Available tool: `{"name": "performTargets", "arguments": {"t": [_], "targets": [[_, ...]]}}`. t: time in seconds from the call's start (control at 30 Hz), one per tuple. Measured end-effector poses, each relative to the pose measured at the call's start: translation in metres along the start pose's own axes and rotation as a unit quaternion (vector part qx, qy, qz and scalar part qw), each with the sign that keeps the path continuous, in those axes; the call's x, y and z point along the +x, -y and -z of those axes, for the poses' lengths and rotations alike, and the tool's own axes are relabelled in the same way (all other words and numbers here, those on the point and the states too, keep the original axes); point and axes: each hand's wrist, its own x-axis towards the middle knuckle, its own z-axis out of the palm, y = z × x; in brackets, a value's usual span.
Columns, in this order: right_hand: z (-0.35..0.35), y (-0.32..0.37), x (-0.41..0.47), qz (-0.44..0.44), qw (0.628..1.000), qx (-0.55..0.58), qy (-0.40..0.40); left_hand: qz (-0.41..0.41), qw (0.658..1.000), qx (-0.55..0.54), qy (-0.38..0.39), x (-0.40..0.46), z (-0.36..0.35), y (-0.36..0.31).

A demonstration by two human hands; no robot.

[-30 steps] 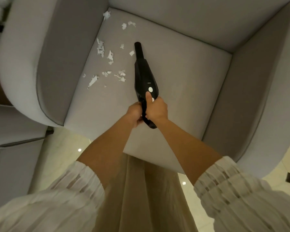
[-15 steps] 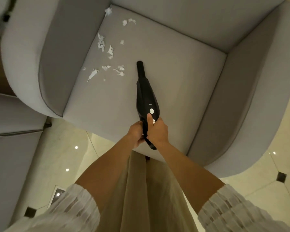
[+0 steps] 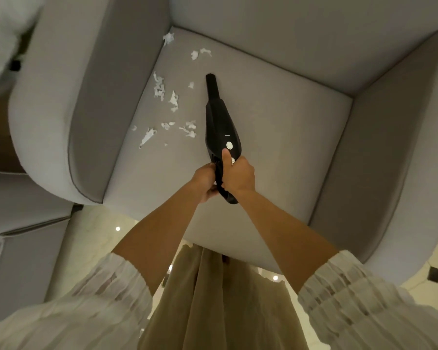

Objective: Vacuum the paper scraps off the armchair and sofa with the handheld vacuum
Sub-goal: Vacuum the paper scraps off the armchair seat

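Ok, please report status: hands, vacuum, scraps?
Both hands, left and right, grip vacuum. Nozzle over seat, scraps left of it. Nothing blocking.

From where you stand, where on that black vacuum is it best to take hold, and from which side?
Probably the slim rear handle of the handheld vacuum, reached from the seat's front edge. Its nozzle points toward the chair back, so the handle faces the person. The right hand grips it there, thumb by the white button; the left hand holds beside it.
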Motion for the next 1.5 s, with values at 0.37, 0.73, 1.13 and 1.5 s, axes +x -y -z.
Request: {"name": "performTargets", "arguments": {"t": [0.37,0.73,1.13,1.5], "targets": [[0.001,0.069,0.057,0.003,1.000,-0.009,0.012,-0.027,0.999,0.009,0.014,0.019,0.011,-0.079],[-0.001,0.001,-0.002,-0.038,0.999,0.002,0.039,0.039,0.999,-0.004,0.035,-0.004,0.014,-0.009],[-0.002,0.043,0.029,-0.033,0.999,0.015,0.004,0.002,0.999,0.032,0.038,0.008,0.011,-0.055],[0.029,0.092,0.074,-0.075,0.997,0.019,0.004,-0.023,0.998,0.046,0.037,0.013,-0.010,-0.109]]}}
